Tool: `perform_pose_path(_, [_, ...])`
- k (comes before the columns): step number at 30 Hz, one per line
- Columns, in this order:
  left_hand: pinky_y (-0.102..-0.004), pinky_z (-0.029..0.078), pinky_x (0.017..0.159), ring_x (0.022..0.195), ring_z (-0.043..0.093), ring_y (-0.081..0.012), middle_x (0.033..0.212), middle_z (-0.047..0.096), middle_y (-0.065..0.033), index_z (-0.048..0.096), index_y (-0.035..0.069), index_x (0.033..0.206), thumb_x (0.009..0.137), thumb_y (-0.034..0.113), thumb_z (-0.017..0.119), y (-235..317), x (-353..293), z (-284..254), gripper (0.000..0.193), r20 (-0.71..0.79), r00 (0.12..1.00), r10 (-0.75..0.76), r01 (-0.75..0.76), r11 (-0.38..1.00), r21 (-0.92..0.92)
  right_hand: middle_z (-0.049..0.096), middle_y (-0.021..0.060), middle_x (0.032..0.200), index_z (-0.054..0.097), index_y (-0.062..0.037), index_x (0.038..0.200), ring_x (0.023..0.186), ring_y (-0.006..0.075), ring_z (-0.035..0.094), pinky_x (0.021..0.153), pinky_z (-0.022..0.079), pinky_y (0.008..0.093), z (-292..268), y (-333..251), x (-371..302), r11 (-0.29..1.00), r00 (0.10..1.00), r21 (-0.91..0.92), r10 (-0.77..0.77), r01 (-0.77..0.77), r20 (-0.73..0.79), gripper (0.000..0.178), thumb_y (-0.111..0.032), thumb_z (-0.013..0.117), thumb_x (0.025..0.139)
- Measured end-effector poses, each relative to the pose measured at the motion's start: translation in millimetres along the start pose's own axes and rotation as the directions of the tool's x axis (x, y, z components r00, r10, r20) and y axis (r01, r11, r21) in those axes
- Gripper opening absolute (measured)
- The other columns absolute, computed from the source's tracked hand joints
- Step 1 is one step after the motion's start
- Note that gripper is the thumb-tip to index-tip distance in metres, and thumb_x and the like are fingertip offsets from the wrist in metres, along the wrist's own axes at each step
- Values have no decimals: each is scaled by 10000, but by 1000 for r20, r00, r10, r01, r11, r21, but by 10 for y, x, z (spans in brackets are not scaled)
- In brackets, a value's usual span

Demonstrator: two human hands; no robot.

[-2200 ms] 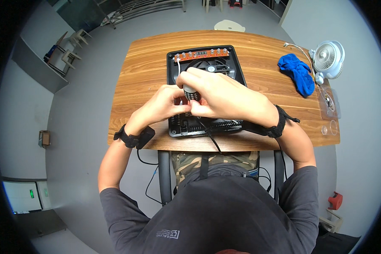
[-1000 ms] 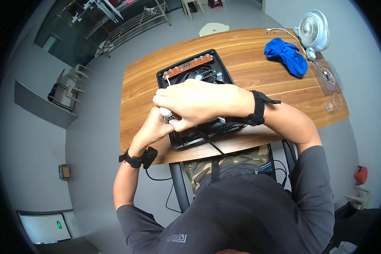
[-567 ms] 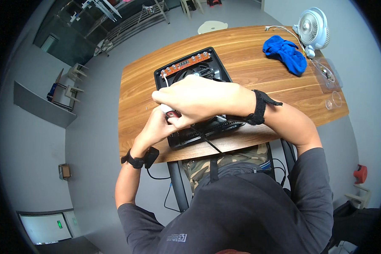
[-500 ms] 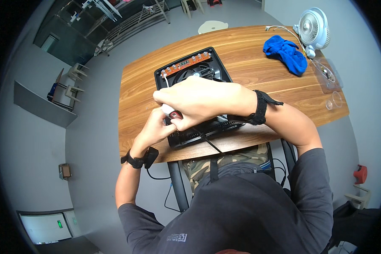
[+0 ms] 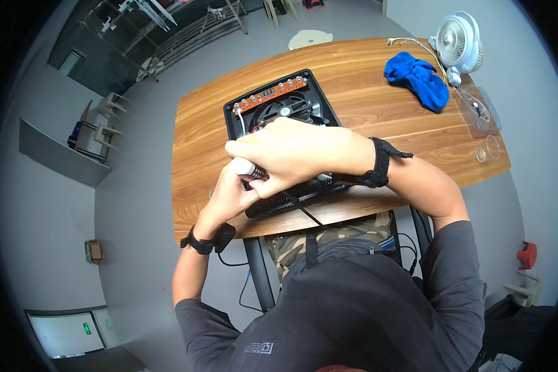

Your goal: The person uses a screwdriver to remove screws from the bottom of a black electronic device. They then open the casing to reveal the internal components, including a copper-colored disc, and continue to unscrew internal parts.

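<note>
An opened black appliance casing, seemingly an induction cooker base, lies on the table before me. Inside it are an orange circuit board with a small display and a black cooling fan. My right hand is closed around the white-ended, black-ribbed handle of a screwdriver over the casing's near left part. The screwdriver's tip is hidden. Just below, my left hand is closed beside the handle, its thumb near the right fingers; what it grips is covered. A black cord runs from the casing toward me.
A blue cloth lies at the table's far right. Beyond it stand a white fan with its cable, a clear plastic tray holding small parts, and a clear cup. The wooden table's near edge is against my lap.
The screwdriver handle has turned and tilted, showing black ribs where a red patch showed before. My right hand has lifted slightly off the fan, uncovering its hub. The left wrist moved a little.
</note>
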State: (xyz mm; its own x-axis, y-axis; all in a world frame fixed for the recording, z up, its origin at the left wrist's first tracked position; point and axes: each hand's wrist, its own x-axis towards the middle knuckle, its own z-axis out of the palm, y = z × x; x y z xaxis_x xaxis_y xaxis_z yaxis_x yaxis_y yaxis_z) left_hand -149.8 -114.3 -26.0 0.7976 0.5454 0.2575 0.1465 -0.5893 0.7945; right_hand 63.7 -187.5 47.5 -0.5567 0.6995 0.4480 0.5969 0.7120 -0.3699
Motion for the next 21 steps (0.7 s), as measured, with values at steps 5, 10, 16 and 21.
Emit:
perform_pose_path(5, [-328, 541, 836, 1018, 636, -150, 1110, 653, -68, 556, 0, 1212, 865, 75, 798, 40, -72, -121, 430, 61, 995, -76, 73, 996, 58, 674, 158, 871, 523, -33, 1071, 753, 383, 695, 627, 550, 459, -1, -46, -24, 1000, 997, -21, -8, 6, -80, 408, -294, 751, 855])
perform_pose_path(10, [-351, 555, 711, 836, 715, -210, 912, 739, -114, 663, -13, 1046, 822, 93, 803, 201, 74, 73, 285, -145, 988, -54, 71, 991, 117, 662, 163, 945, 530, -35, 1083, 795, 370, 696, 646, 551, 446, 111, 9, 25, 997, 985, -66, -49, 39, -163, 371, -245, 738, 860])
perform_pose_path(16, [-331, 543, 735, 839, 699, -200, 910, 716, -111, 673, -7, 1024, 839, 83, 775, 27, -16, -76, 229, 34, 998, -52, 50, 998, 45, 613, 145, 929, 546, -43, 1052, 774, 359, 681, 646, 544, 445, -72, 9, -49, 999, 995, -36, 24, -27, -97, 369, -277, 754, 858])
perform_pose_path(21, [-337, 546, 730, 824, 707, -207, 907, 727, -100, 689, 5, 1026, 804, 107, 848, 120, 6, -60, 291, 5, 994, -107, 106, 984, 141, 623, 161, 962, 540, -34, 1070, 816, 366, 692, 664, 546, 459, 6, 40, -13, 997, 996, -44, 55, -58, -69, 385, -294, 757, 887])
